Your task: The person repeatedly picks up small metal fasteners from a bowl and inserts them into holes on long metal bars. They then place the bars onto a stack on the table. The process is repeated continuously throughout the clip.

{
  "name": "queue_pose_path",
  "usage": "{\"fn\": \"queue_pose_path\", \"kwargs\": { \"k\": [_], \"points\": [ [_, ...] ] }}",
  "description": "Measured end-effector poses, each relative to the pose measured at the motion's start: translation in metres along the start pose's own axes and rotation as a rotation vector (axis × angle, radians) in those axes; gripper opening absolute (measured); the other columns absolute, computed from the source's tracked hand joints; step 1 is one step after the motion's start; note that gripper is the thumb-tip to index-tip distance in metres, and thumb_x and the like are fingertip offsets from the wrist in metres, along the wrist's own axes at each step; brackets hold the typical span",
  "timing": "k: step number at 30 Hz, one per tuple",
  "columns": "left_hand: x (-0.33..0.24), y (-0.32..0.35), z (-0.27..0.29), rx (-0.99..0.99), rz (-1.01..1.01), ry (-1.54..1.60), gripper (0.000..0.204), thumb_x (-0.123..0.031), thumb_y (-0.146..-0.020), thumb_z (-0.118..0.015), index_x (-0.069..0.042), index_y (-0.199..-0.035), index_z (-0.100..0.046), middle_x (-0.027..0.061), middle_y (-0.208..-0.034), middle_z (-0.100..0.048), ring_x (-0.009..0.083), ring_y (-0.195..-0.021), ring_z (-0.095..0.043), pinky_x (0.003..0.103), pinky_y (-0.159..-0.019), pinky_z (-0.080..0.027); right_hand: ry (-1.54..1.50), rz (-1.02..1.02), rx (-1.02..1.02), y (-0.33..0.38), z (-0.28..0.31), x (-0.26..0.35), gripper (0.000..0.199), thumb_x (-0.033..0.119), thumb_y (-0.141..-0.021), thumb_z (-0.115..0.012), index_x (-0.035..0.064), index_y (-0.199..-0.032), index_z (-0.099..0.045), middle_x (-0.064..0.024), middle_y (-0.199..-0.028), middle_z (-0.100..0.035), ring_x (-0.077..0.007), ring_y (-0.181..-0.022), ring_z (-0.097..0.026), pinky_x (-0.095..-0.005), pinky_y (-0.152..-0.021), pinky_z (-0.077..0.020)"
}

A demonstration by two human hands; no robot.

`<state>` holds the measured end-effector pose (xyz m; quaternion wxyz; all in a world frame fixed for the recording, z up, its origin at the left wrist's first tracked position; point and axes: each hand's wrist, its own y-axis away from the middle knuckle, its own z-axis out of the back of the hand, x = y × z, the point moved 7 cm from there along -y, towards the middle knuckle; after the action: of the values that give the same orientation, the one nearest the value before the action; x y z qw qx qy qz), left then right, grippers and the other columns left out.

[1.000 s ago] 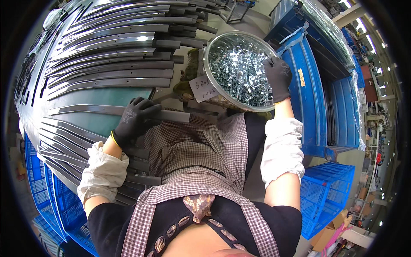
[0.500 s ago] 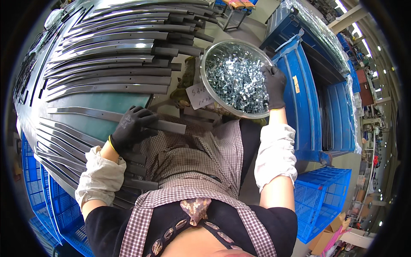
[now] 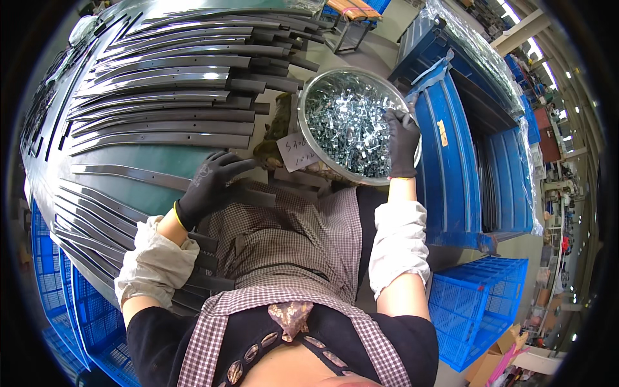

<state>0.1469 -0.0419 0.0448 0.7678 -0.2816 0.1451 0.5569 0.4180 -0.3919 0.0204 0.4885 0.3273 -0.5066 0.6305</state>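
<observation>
My left hand (image 3: pixel 209 187), in a black glove, lies over a long dark strip (image 3: pixel 132 173) on the table, its fingers stretched out to the right. The strip's right end (image 3: pixel 256 197) sticks out past the hand, above my checked apron. Also gloved in black, my right hand (image 3: pixel 403 138) is over the right side of a round clear bowl (image 3: pixel 308 145) filled with small shiny metal clips (image 3: pixel 348 119). Its fingers are drawn together at the tips above the clips. Whatever they pinch is too small to make out.
Rows of dark strips (image 3: pixel 161 116) cover the green-topped table at left. A card with handwriting (image 3: pixel 296 153) hangs by the bowl. Blue metal bins (image 3: pixel 445 148) stand at right, a blue plastic crate (image 3: pixel 477 303) below them. More blue crates (image 3: pixel 97 316) are at lower left.
My right hand has shifted left and slightly down at the bowl, its fingers drawing together. My left hand has moved slightly up and right over the strip, fingers straighter.
</observation>
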Motion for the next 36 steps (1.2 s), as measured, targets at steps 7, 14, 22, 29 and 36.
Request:
{"fn": "queue_pose_path", "kwargs": {
  "k": [7,14,22,29,36],
  "points": [
    [-0.057,-0.016,-0.001,-0.138,-0.133,-0.033,0.045,-0.016,-0.079,-0.075,-0.007,-0.123,-0.066,0.0088,-0.090,-0.065,0.0298,-0.081,-0.064,0.041,-0.073,-0.051,-0.177,-0.242,0.361,0.083,-0.052,0.069,0.024,0.029,-0.094,-0.073,0.0046,-0.099,-0.073,-0.0052,-0.092,-0.074,-0.0095,-0.079,-0.064,-0.0236,-0.069,-0.0503],
    [-0.091,0.038,-0.042,0.030,-0.330,-0.250,0.045,-0.025,-0.081,-0.069,-0.006,-0.122,-0.064,0.0024,-0.087,-0.063,0.0191,-0.075,-0.066,0.034,-0.066,-0.052,-0.563,-0.500,1.007,0.262,-0.114,0.086,0.018,0.007,-0.098,-0.065,-0.0058,-0.111,-0.067,-0.0031,-0.099,-0.069,-0.0078,-0.087,-0.061,-0.0245,-0.078,-0.0514],
    [-0.090,0.067,-0.050,0.135,-0.360,-0.409,0.043,-0.021,-0.080,-0.066,-0.006,-0.121,-0.064,0.0001,-0.085,-0.059,0.0158,-0.071,-0.063,0.032,-0.061,-0.049,-0.445,-0.714,1.123,0.300,-0.112,0.089,0.052,0.014,-0.087,-0.081,-0.0046,-0.131,-0.059,-0.0093,-0.115,-0.068,-0.0124,-0.103,-0.062,-0.0279,-0.092,-0.0518],
    [-0.083,0.055,-0.045,0.086,-0.340,-0.338,0.051,-0.029,-0.082,-0.070,-0.009,-0.127,-0.062,0.0054,-0.100,-0.064,0.0219,-0.090,-0.065,0.037,-0.080,-0.052,-0.435,-0.623,0.958,0.288,-0.103,0.081,0.047,0.009,-0.086,-0.079,-0.0045,-0.127,-0.061,-0.0096,-0.110,-0.070,-0.0132,-0.099,-0.064,-0.0281,-0.089,-0.0533],
    [-0.013,0.037,-0.033,0.097,-0.114,-0.285,0.053,-0.025,-0.081,-0.077,-0.007,-0.128,-0.061,0.0111,-0.112,-0.069,0.0316,-0.104,-0.068,0.045,-0.091,-0.054,-0.242,-0.328,0.804,0.254,-0.104,0.057,0.047,0.016,-0.088,-0.078,-0.0051,-0.128,-0.062,-0.0112,-0.105,-0.071,-0.0143,-0.091,-0.067,-0.0283,-0.084,-0.0546]
  ]
}}
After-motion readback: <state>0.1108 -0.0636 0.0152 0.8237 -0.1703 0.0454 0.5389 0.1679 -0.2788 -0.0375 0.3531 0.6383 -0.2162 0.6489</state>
